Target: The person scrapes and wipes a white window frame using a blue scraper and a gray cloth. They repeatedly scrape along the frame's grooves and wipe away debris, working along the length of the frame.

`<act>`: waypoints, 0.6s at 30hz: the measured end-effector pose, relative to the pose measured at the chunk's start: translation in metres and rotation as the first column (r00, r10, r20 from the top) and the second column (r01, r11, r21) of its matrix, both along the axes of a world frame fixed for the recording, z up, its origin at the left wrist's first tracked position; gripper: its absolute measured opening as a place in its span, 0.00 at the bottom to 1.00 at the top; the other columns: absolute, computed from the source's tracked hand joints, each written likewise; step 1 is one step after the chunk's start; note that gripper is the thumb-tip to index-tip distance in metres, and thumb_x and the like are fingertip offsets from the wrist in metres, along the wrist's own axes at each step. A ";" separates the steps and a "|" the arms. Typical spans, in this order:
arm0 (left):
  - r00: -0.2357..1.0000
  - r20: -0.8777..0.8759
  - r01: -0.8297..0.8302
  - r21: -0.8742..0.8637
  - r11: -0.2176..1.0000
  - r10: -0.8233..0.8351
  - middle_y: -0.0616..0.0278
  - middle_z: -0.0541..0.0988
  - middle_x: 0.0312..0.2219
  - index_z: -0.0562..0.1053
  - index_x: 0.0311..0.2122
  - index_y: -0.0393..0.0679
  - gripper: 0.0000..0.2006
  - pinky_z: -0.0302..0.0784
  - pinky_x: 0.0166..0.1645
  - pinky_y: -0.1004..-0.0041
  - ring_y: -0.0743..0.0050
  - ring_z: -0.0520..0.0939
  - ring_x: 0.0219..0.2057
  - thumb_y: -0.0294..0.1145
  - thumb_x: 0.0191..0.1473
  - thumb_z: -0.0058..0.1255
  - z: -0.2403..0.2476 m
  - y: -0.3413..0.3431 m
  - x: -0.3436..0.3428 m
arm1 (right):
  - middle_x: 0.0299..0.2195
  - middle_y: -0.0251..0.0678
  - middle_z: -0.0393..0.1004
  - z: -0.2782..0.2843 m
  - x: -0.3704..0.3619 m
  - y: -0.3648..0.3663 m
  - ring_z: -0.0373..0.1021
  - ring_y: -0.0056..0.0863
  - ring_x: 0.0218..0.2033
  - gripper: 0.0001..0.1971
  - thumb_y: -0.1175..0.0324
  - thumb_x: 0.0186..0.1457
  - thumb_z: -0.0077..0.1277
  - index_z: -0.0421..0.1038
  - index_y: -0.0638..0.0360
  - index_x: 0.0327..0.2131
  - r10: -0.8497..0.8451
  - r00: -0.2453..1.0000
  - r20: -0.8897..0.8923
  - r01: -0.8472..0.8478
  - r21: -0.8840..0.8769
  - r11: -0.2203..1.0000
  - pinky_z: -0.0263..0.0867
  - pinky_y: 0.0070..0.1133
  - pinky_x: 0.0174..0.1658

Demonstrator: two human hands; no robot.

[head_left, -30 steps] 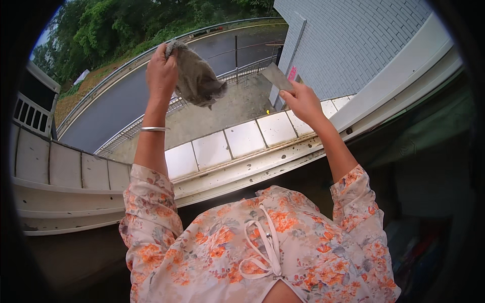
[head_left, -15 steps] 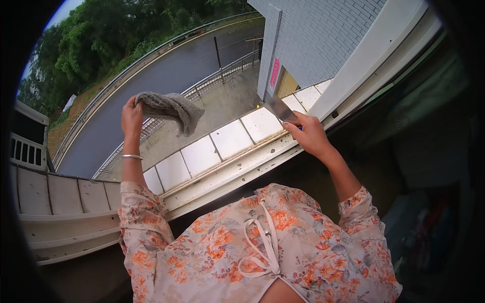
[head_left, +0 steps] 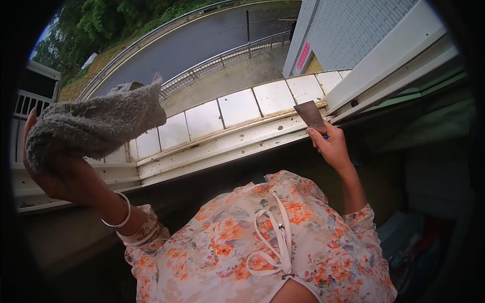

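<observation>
My left hand is raised at the left, wrapped round a bunched grey towelling rag that hides most of its fingers. A loose end of the rag points out over the ledge. At the right, my right hand grips a putty knife with a flat metal blade; a bit of blue handle shows by the palm. The blade tilts up and to the left, in front of the speckled white window track. From this view I cannot tell whether it touches the frame.
White tiles line the outer ledge beyond the track. A white window post slants up at the right. Outside and below lie a railing, a road and a pale brick wall. Dim clutter sits indoors at lower right.
My left hand has swung the rag leftward, lower and much closer to me. The right hand with the putty knife has shifted slightly right and down. The whole view has turned a little.
</observation>
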State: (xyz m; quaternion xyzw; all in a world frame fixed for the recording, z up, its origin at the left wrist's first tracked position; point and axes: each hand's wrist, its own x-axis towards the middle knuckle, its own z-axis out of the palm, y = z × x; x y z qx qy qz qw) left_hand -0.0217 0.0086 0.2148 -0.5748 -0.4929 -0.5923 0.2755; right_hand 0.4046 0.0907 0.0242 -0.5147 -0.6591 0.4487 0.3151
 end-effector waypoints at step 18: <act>0.983 -0.170 -0.076 -0.728 0.681 -0.072 0.59 0.82 0.42 0.76 0.50 0.50 0.24 0.80 0.37 0.63 0.50 0.84 0.37 0.18 0.45 0.53 -0.212 -0.025 0.136 | 0.27 0.38 0.83 -0.048 0.080 -0.031 0.73 0.17 0.22 0.11 0.68 0.62 0.58 0.74 0.70 0.38 -0.010 0.984 0.176 -0.027 0.205 0.978 0.66 0.19 0.26</act>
